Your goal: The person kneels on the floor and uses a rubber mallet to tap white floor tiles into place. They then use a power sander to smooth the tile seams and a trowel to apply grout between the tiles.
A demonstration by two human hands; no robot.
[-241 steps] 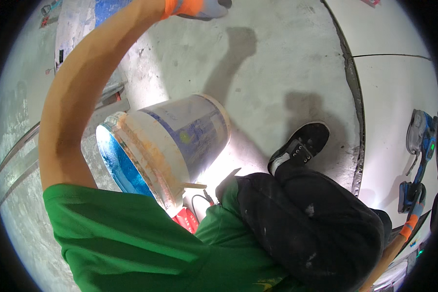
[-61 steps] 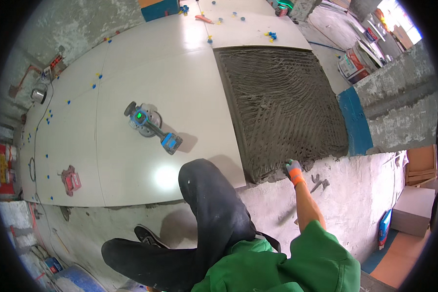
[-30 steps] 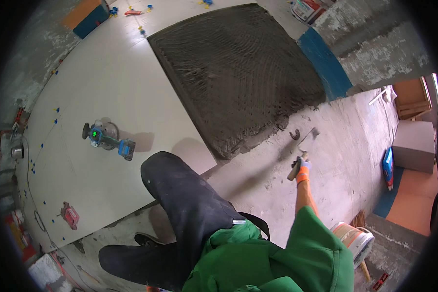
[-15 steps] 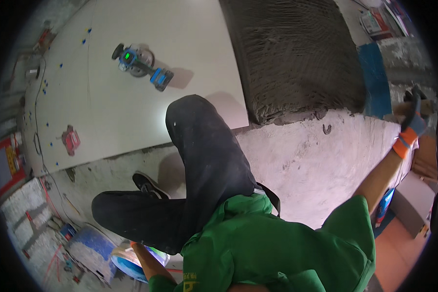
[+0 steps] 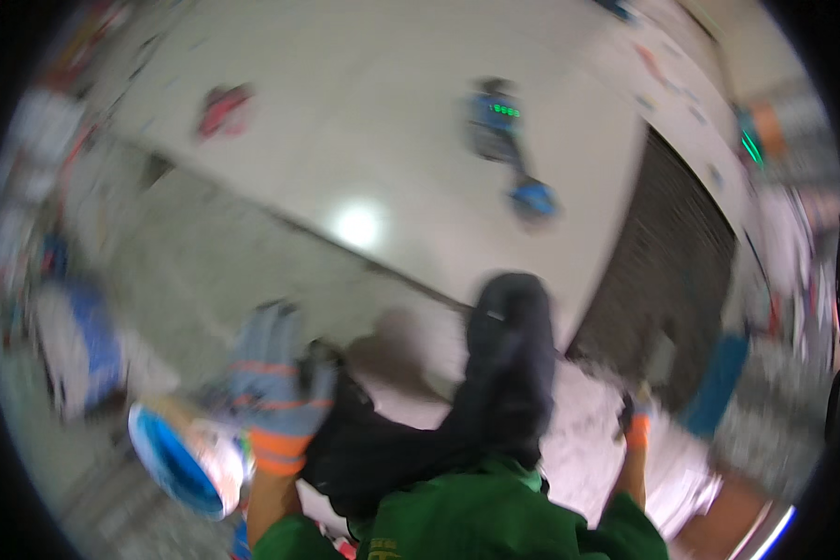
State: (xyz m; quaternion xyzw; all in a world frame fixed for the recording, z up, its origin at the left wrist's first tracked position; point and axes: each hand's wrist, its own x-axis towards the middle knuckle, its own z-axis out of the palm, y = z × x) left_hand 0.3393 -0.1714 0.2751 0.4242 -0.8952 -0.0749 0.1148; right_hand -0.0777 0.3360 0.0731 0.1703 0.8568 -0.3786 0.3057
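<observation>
A heavily blurred view looks down on a person in a green shirt (image 5: 476, 518) and dark trousers (image 5: 495, 392) on a bare concrete floor (image 5: 205, 271). At near left, a white bucket with a blue rim (image 5: 182, 457) lies tipped on the floor. Just beside it, the left hand (image 5: 275, 383), in a grey glove with orange bands, hovers with fingers spread wide, gripping nothing. Farther off, pale laid tiles (image 5: 364, 112) carry a small red object (image 5: 222, 107) and a blue device with green lights (image 5: 495, 126). To the right lies dark combed mortar (image 5: 672, 280). At near right, the right hand (image 5: 633, 420), orange-cuffed, is lowered towards the floor; whether it grips anything cannot be told.
</observation>
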